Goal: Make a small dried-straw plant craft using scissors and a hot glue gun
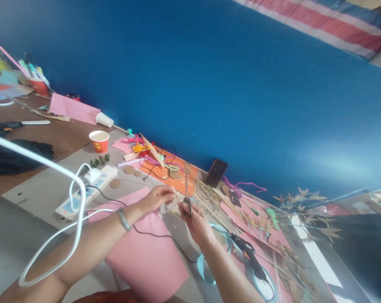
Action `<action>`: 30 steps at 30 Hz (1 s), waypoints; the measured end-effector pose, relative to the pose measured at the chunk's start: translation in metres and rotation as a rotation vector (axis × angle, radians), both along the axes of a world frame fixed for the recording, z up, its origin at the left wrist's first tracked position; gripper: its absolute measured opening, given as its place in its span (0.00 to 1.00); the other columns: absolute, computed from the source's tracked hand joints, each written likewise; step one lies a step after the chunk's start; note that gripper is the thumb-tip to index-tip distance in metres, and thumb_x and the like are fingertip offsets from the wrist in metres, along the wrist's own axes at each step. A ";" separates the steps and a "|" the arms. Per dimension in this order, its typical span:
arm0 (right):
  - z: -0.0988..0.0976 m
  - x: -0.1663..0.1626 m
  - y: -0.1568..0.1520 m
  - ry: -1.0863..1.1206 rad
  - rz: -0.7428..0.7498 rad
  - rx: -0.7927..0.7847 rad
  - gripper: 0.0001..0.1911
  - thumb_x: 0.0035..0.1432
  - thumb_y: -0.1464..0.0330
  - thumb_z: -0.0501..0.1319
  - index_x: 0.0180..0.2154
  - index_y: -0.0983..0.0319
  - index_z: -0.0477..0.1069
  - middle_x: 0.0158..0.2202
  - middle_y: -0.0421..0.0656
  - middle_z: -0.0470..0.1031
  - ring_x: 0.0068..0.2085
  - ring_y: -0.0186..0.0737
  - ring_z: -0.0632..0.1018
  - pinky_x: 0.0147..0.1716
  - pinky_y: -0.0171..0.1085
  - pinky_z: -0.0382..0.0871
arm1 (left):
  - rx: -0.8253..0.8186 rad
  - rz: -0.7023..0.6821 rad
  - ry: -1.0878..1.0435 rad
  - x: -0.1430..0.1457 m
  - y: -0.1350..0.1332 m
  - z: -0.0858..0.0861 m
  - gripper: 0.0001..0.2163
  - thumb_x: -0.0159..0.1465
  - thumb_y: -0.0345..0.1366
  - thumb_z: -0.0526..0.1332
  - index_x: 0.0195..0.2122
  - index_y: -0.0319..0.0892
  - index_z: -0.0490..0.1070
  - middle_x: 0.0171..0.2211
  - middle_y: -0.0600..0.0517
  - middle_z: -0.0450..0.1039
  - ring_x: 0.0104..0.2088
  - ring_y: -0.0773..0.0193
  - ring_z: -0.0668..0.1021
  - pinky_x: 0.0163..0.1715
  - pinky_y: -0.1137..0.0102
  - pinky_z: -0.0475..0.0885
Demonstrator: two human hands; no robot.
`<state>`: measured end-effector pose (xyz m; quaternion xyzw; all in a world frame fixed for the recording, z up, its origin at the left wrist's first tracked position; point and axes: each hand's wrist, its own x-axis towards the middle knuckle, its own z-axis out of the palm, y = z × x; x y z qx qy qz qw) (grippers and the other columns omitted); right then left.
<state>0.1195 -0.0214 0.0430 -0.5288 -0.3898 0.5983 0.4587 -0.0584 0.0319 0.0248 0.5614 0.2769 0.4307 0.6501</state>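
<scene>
My right hand (193, 219) is closed around the dark handles of a pair of scissors (187, 198), whose narrow blades point up and away from me. Just left of the scissors, my left hand (161, 197) pinches thumb against fingers. Something thin and pale seems to stick out at its fingertips, too small to name. Under my left forearm lies a pink sheet (152, 256), with a thin black cord running across it. An orange sheet (182, 185) scattered with pale scraps lies beyond both hands.
A white power strip (92, 191) with a looping white cable (81, 210) is on the left, near a paper cup (99, 141). A phone (217, 172) leans against the blue wall. On the right lie a glue gun (250, 254), blue ribbon (204, 269) and dried stems (299, 210).
</scene>
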 end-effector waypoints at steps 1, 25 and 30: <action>-0.001 -0.003 0.001 0.054 -0.023 -0.025 0.16 0.45 0.58 0.70 0.27 0.64 0.75 0.24 0.39 0.66 0.26 0.31 0.62 0.26 0.34 0.52 | 0.023 -0.002 0.004 0.000 0.000 0.000 0.11 0.59 0.42 0.62 0.27 0.38 0.71 0.23 0.55 0.67 0.26 0.69 0.69 0.30 0.73 0.63; 0.002 -0.012 -0.004 0.168 -0.021 -0.092 0.16 0.45 0.59 0.68 0.23 0.61 0.65 0.23 0.36 0.59 0.22 0.30 0.56 0.26 0.35 0.56 | 0.068 -0.091 0.038 -0.001 -0.003 0.004 0.13 0.58 0.46 0.63 0.29 0.40 0.73 0.26 0.52 0.68 0.29 0.67 0.70 0.33 0.72 0.66; 0.001 -0.011 -0.003 0.122 0.008 -0.043 0.20 0.44 0.59 0.68 0.20 0.60 0.59 0.20 0.34 0.52 0.23 0.30 0.53 0.25 0.35 0.54 | 0.044 -0.078 -0.008 0.000 -0.004 0.004 0.12 0.57 0.45 0.64 0.31 0.39 0.74 0.28 0.53 0.70 0.30 0.67 0.72 0.35 0.72 0.67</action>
